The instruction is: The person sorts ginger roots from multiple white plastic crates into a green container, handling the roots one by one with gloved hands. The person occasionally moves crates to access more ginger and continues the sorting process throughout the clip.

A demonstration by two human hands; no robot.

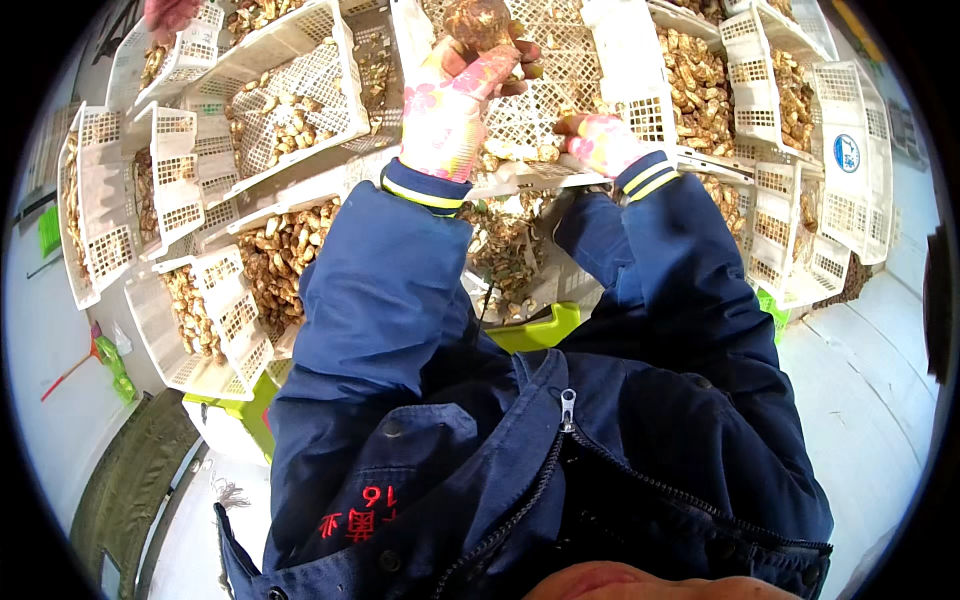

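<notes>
My left hand [461,97], in a pink and yellow flowered glove, holds a large round brown mushroom [477,22] up over a white plastic crate [544,178]. My right hand [596,139], in a matching glove, is low at the crate's near right side, its fingers partly curled beside a few pale mushroom pieces [525,150]. Whether those fingers grip anything cannot be told. Brown bits lie on the crate's mesh floor beyond. Below the crate's near edge, between my forearms, is a heap of dark trimmings [510,251].
White mesh crates with brown mushrooms [694,90] stand on both sides, some stacked and tilted. A crate at the left [300,97] holds scattered pieces. A yellow-green plastic edge [540,330] shows near my lap. Another person's hand [169,16] is at the top left.
</notes>
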